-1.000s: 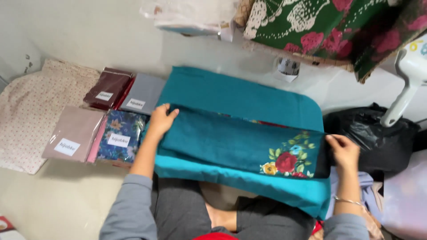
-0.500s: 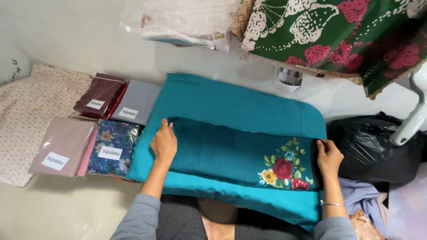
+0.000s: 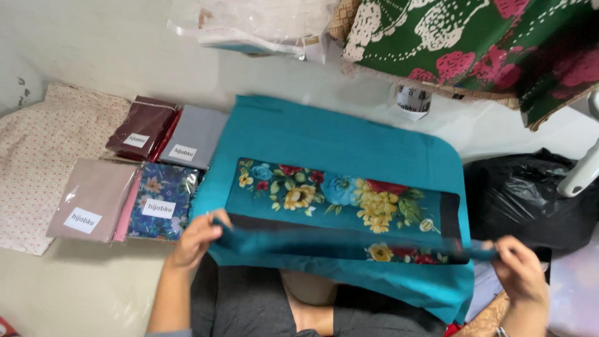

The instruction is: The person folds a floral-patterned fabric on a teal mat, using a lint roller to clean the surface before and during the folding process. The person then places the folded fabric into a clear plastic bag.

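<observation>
A teal cloth (image 3: pixel 349 134) lies spread on the floor in front of me, partly over my lap. A folded band of it shows a flower print (image 3: pixel 340 196) in yellow, blue and red. My left hand (image 3: pixel 198 240) pinches the near folded edge at its left end. My right hand (image 3: pixel 521 268) grips the same edge at its right end. The edge is lifted off the cloth and stretched between both hands.
Left of the cloth lie several packed scarves: maroon (image 3: pixel 140 125), grey (image 3: pixel 193 143), beige (image 3: pixel 93 200) and dark floral (image 3: pixel 159 203). A dotted cream fabric (image 3: pixel 31 162) lies further left. A black plastic bag (image 3: pixel 530 200) sits right. Green patterned fabric (image 3: pixel 474 43) and clear plastic bags (image 3: pixel 262 25) are behind.
Both hands have taken the near fold and pulled it up and toward me. This uncovered a wide flower print in the middle of the cloth. The view came closer.
</observation>
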